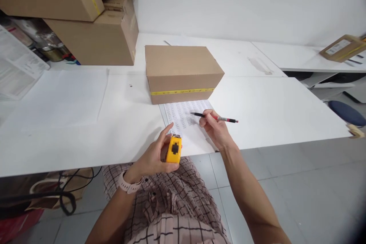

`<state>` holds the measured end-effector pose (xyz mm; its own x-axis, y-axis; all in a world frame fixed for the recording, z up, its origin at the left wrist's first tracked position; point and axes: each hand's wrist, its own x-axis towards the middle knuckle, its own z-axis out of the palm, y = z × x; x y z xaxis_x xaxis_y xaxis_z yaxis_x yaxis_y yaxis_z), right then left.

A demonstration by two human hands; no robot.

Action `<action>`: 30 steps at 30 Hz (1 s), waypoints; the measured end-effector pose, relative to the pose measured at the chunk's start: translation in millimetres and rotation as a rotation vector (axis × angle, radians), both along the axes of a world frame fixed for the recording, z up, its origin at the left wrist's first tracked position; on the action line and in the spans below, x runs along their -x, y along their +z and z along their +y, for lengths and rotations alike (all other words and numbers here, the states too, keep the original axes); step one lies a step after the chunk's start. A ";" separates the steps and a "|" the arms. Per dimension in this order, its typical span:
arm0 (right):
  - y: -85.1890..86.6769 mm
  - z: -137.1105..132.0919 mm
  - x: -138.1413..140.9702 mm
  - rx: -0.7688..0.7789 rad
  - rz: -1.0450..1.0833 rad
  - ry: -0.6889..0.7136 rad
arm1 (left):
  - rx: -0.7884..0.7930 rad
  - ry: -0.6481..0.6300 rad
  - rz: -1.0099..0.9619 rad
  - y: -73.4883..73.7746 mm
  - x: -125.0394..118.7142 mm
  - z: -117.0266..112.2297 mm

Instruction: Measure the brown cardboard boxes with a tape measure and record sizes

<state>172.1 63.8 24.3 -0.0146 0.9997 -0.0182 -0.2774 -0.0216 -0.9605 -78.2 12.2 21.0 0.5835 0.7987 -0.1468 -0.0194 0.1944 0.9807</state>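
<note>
My left hand [160, 152] is closed around a yellow tape measure [174, 150] with a black cross-shaped mark, held at the table's front edge. A black and red pen [225, 119] sits between the fingers of my right hand [214, 127], its tip pointing left over a printed sheet [184, 112]. Rows of small text cover the sheet's upper part. Just behind it stands a closed cardboard box [183, 63] with yellow tape along its front; the box hides the sheet's far edge.
Large cardboard boxes [94, 40] are stacked at the back left. Blank white paper [65, 95] lies on the left of the white table [271, 110]. At the far right are a small box [343, 48] and a dark blue stool seat [346, 113]. Black cables [77, 179] hang below the left side.
</note>
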 end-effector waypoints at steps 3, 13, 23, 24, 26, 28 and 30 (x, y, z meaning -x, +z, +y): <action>-9.6 5.2 23.4 -0.007 -0.116 -0.043 | 0.003 0.029 -0.007 -4.2 -2.3 -2.0; -17.0 5.3 26.3 -0.007 -0.312 -0.113 | -0.321 0.210 0.387 45.5 19.1 27.6; -20.5 8.6 26.0 0.015 -0.333 -0.126 | -0.887 0.141 1.194 42.3 -2.6 107.0; -21.5 8.7 25.9 0.007 -0.339 -0.132 | -0.913 0.139 1.203 39.2 -3.8 108.3; -23.2 8.5 26.1 -0.010 -0.366 -0.154 | -0.979 0.160 1.197 35.4 -6.5 104.1; -23.9 8.0 26.6 -0.009 -0.391 -0.177 | -1.070 0.209 1.169 32.7 -12.3 89.4; -22.9 7.0 27.2 -0.001 -0.383 -0.183 | -1.174 0.246 1.104 27.1 -23.2 65.1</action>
